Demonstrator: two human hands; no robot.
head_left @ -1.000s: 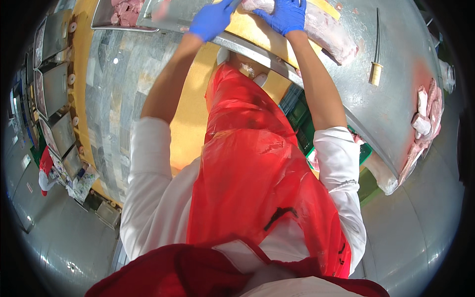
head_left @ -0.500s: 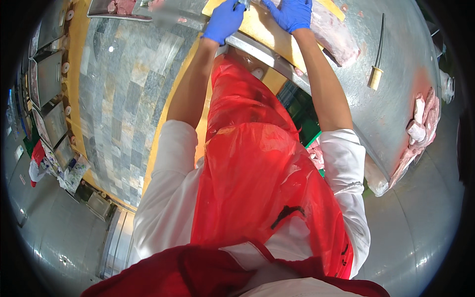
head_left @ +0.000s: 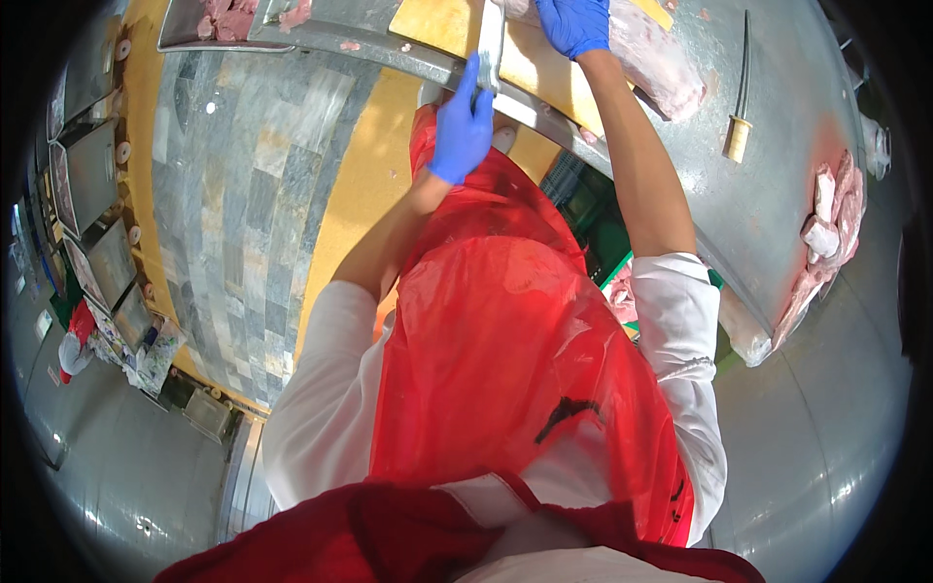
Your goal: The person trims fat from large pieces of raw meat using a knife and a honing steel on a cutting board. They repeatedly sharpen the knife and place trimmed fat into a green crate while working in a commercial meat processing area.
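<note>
Our blue-gloved left hand (head_left: 461, 134) is closed on a flat silvery metal knife (head_left: 491, 44) crossing the near edge of the yellow board (head_left: 437, 25). Our blue-gloved right hand (head_left: 575, 27), grip unclear, lies over long pale-pink meat (head_left: 661, 70) on the board. Black marks (head_left: 568, 413) show on our red plastic apron (head_left: 496, 325).

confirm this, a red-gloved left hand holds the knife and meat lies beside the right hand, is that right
No, the glove is blue, as the head view shows; the left hand does hold the knife, and meat lies beside the right hand.

Butchery workroom, steel table (head_left: 719, 199), raw meat (head_left: 669, 80)
</note>
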